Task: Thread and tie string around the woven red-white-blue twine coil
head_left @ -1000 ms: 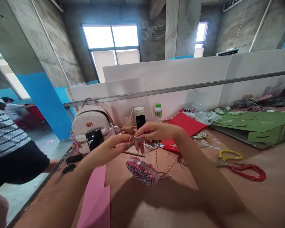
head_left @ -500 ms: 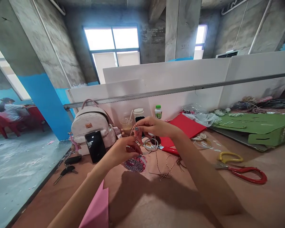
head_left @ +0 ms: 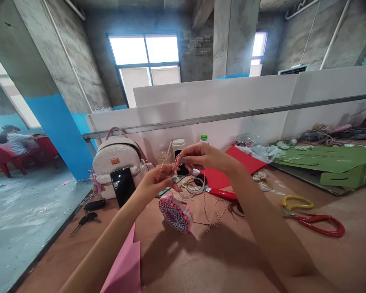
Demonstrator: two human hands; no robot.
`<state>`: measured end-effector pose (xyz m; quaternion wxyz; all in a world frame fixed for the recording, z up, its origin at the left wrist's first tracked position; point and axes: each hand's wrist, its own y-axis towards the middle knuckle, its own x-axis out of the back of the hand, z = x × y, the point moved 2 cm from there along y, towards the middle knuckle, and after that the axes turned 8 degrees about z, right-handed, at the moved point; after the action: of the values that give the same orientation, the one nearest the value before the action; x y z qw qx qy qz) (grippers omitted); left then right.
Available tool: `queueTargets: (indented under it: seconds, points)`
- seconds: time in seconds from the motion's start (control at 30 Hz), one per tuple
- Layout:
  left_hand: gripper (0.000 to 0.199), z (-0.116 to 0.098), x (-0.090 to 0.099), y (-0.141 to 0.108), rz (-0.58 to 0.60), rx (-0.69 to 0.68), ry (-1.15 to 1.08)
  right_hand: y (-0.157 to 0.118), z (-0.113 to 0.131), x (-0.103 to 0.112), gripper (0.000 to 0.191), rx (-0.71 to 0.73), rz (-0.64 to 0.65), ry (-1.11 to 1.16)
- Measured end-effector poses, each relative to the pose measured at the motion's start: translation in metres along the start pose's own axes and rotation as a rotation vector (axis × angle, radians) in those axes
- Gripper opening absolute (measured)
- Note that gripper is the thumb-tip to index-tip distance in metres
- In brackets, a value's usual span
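Note:
Near the middle of the view, my right hand (head_left: 205, 156) pinches a thin twisted red-and-white cord (head_left: 204, 199) between thumb and fingers. Lower and to its left, my left hand (head_left: 158, 181) is closed on the same cord, its fingers curled. From the right hand the cord's tail runs down to loose loops on the table. Just below my left hand, a round woven piece (head_left: 175, 213) with a pink ruffled rim and dark-and-white coils stands tilted; I cannot tell whether it hangs or rests on the table.
A pale backpack (head_left: 117, 162) with a black phone (head_left: 122, 186) leaning on it stands left, beside keys (head_left: 87, 219). Behind my hands are cups and a green-capped bottle (head_left: 204, 139). Red-and-yellow scissors (head_left: 314, 221), a red sheet (head_left: 221, 175) and green cardboard (head_left: 326, 160) lie right; pink paper (head_left: 125, 264) lies in front.
Both hands have risen slightly, the left also moving left, away from the right. The round woven piece has swung into fuller view, tilted, slightly lower and to the right.

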<state>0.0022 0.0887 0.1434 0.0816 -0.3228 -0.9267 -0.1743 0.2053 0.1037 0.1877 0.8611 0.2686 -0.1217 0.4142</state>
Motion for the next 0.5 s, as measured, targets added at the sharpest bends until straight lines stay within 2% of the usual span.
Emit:
queueTargets:
  seconds: [0.17,0.3,0.4,0.5]
  points:
    - [0.043,-0.020,0.003,-0.008,0.003,-0.040,-0.061,-0.005,0.001,0.010,0.018,-0.030,-0.124,-0.041]
    - [0.042,-0.033,0.003,-0.014,0.007,-0.062,-0.062,-0.007,-0.001,0.017,0.022,0.005,-0.229,0.074]
    - [0.056,-0.033,0.008,-0.016,-0.009,-0.095,-0.097,-0.008,-0.002,0.021,0.029,0.043,-0.274,0.138]
    - [0.056,-0.026,0.018,-0.017,0.039,-0.071,-0.094,-0.010,0.000,0.028,0.035,0.129,-0.423,0.160]
